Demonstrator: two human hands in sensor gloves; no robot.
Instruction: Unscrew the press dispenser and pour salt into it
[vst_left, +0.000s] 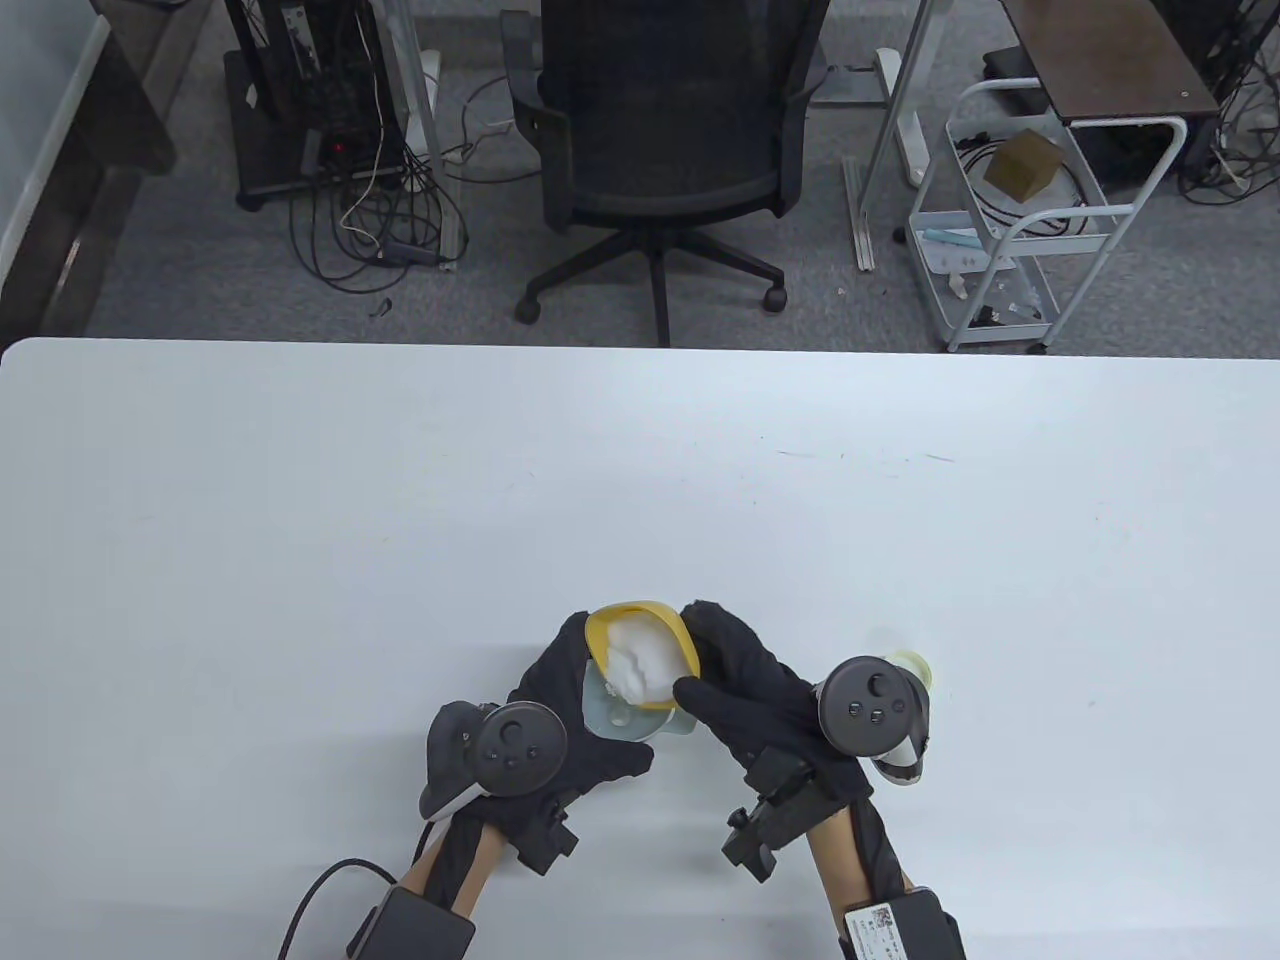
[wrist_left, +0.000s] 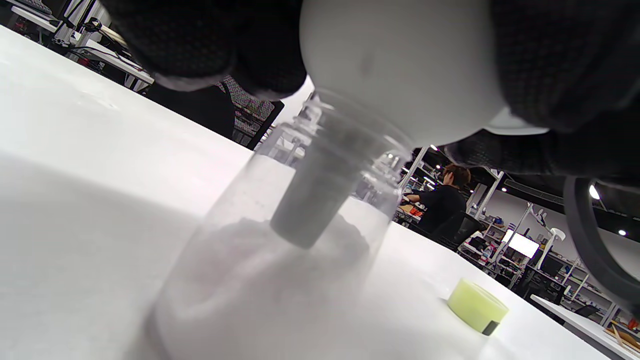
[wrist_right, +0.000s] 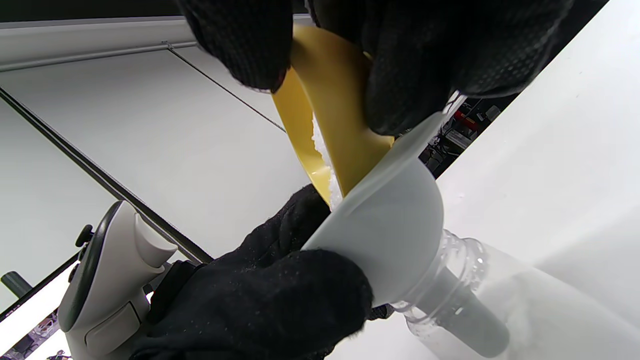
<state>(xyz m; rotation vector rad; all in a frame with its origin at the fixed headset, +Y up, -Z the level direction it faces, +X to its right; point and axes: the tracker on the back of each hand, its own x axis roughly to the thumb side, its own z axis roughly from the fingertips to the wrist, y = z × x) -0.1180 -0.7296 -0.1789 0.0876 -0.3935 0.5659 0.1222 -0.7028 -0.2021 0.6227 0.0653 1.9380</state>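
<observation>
My right hand (vst_left: 735, 685) grips a yellow bowl (vst_left: 645, 625) of white salt (vst_left: 642, 668), tilted over a pale grey funnel (vst_left: 620, 715). My left hand (vst_left: 570, 700) holds the funnel, which sits in the neck of a clear dispenser bottle (wrist_left: 280, 260). The bottle stands on the white table (vst_left: 400, 500) and has salt in its bottom. In the right wrist view the bowl (wrist_right: 330, 115) rests on the funnel (wrist_right: 395, 220) with salt at its lip (wrist_right: 330, 177). The yellow-green dispenser cap (wrist_left: 477, 306) lies on the table to the right; in the table view (vst_left: 915, 663) it peeks out behind my right hand's tracker.
An office chair (vst_left: 660, 150) stands beyond the table's far edge. A white cart (vst_left: 1020, 220) stands at the back right.
</observation>
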